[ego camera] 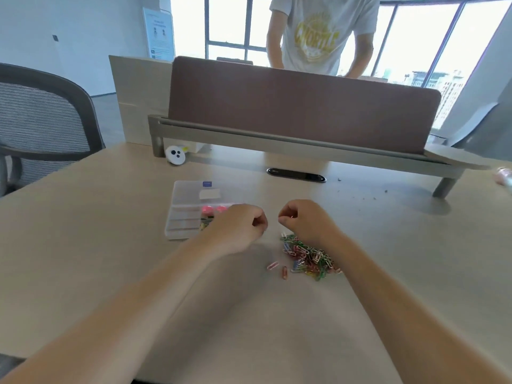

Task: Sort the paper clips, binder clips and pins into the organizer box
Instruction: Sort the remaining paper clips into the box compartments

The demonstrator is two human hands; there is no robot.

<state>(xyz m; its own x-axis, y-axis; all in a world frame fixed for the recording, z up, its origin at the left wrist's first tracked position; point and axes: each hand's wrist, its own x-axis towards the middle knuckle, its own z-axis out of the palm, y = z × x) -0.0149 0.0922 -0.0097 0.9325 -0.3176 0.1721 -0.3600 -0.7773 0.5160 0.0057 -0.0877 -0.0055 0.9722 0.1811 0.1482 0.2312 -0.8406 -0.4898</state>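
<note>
A clear plastic organizer box (184, 210) lies open on the desk, with pink items and small coloured pieces in its right-hand compartments. My left hand (238, 224) hovers at the box's right edge with curled fingers; what it holds is hidden. A heap of coloured paper clips (307, 257) lies to the right of centre. Two loose clips (278, 268) lie just left of the heap. My right hand (303, 221) is just above the heap's far end, fingertips pinched together on something small, seemingly a clip.
A brown divider screen on a grey rail (291, 139) crosses the desk's far side, with a cable slot (296, 175) before it. A small white round device (175, 155) sits far left. A mesh chair (41, 128) stands left. A person (315, 34) stands behind the screen.
</note>
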